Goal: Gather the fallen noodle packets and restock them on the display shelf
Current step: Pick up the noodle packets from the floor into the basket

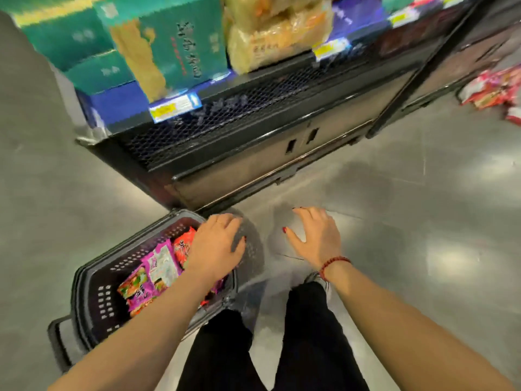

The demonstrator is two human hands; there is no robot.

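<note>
A dark plastic shopping basket (93,289) stands on the floor at the lower left, holding several pink, purple and red noodle packets (158,269). My left hand (217,244) hovers over the basket's right end with fingers relaxed and nothing in it. My right hand (313,235) is spread open above the bare floor, holding nothing; a red bead bracelet is on its wrist. More red noodle packets (493,88) lie in a heap on the floor at the far right. The display shelf (225,128) runs across the upper part of the view.
The shelf carries green boxes (169,46), yellowish bagged goods (276,32) and price tags (174,105), with a black mesh front and closed base cabinets below. Grey polished floor spreads to the right. My black-trousered legs (310,334) are at the bottom centre.
</note>
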